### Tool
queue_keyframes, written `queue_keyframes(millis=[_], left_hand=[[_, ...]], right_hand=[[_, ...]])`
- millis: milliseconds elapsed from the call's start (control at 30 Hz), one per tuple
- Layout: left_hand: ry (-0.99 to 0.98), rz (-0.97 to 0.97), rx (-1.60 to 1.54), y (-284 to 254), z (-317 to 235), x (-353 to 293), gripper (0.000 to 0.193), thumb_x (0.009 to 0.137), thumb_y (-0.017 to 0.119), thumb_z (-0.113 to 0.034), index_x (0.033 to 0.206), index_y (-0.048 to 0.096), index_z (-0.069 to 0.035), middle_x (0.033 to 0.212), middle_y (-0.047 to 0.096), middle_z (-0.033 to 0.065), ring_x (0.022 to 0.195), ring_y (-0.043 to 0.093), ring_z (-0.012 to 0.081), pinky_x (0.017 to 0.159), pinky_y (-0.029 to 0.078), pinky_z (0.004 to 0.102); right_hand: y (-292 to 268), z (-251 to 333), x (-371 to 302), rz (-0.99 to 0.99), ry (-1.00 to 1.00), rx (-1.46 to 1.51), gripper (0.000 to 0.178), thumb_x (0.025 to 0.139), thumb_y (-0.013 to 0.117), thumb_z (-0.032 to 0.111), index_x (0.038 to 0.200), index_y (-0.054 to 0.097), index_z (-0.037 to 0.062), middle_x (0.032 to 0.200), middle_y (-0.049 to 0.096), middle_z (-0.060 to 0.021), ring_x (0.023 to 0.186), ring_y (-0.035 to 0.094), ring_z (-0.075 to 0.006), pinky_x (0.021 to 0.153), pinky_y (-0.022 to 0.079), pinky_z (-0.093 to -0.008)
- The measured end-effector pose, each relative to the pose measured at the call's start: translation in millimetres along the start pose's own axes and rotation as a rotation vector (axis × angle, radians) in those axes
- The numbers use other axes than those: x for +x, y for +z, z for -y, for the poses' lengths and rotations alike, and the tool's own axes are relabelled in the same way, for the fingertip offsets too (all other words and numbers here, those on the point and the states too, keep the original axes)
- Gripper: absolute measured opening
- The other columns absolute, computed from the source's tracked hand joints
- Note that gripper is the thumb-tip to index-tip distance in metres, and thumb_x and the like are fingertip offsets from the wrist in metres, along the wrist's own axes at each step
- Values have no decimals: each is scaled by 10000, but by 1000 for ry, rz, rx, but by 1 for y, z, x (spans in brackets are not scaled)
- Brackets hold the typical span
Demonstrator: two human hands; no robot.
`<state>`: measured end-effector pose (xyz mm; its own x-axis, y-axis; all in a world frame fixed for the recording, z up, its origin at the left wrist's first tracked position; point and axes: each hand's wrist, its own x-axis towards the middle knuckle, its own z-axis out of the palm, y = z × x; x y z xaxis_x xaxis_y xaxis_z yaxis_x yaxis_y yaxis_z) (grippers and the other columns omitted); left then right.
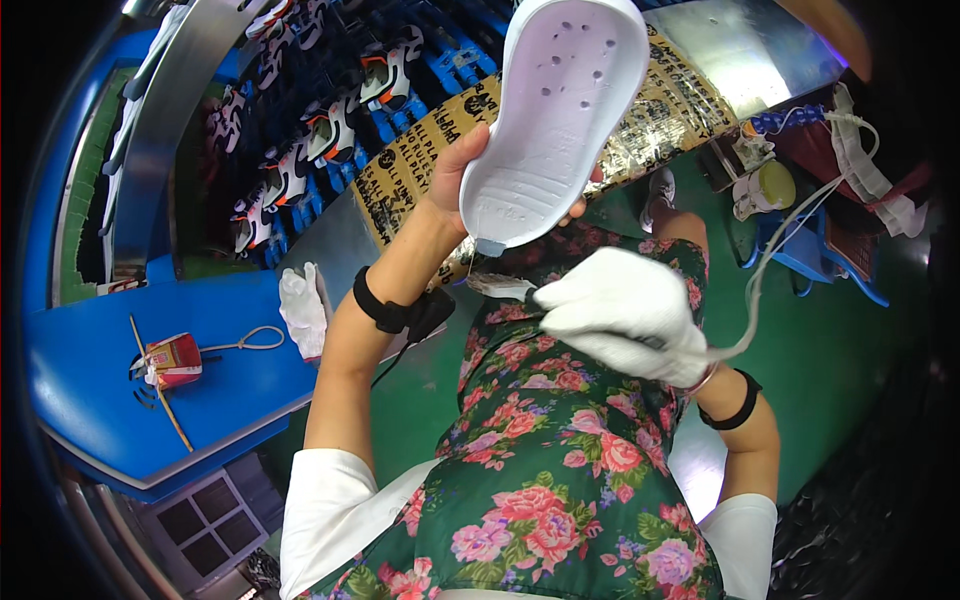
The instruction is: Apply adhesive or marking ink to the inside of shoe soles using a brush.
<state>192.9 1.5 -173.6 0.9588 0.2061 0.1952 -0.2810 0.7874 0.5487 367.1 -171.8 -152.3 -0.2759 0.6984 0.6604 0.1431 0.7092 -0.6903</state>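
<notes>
My left hand grips a white clog by its lower end, the thumb at its left edge and fingertips showing at its right. The clog is raised and tilted, with a row of holes near its wide end and ridges near its narrow end. A small grey-blue tab sticks out at that narrow end. My right hand, in a white glove and slightly blurred, is closed around a thin tool with a dark end, just below the clog and apart from it. The tool's kind cannot be made out.
Patterned brown tape covers the metal bench edge. Racks with white-and-orange shoe parts stand beyond. On the blue table lie a red box and a white glove. A pale cord runs from my right wrist toward a blue stool.
</notes>
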Motion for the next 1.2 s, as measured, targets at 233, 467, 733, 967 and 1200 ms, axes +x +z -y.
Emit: queue_keyframes(millis=[233,467,733,967,1200], left_hand=[[-15,-255,258,18,-4,7,988,823,623,-653,1509,272,-36,1306,462,362,987,644,427,797,580,456],[68,-228,188,5,2,12,978,813,643,-648,1504,307,-43,1283,494,347,1037,632,441,825,583,477],[122,-150,-149,-13,16,12,849,923,496,-613,1504,318,-21,1383,473,336,1150,591,471,933,532,536],[140,-438,-224,7,58,-3,749,994,342,-602,1494,350,-44,1326,540,284,1040,641,447,859,569,544],[187,-441,-418,15,63,-8,720,991,384,-588,1475,396,-55,1346,527,285,1066,630,468,899,544,570]], right_hand=[[-3,-2,-4,47,-123,-314,343,651,739,-5,985,716,67,1075,693,-110,894,676,-290,735,558,-369],[-1,-3,7,-289,151,-64,168,743,774,6,901,732,48,937,737,-101,830,699,-243,753,539,-336],[-5,-6,3,-641,735,703,186,811,716,-46,995,724,-19,995,732,-86,860,671,-112,784,535,-241],[-55,-45,26,-313,308,-96,176,770,768,-8,942,753,29,946,739,-96,859,700,-181,781,553,-296],[-54,-37,41,-142,-70,-537,254,753,750,0,996,721,68,982,717,-112,861,684,-297,779,536,-385]])
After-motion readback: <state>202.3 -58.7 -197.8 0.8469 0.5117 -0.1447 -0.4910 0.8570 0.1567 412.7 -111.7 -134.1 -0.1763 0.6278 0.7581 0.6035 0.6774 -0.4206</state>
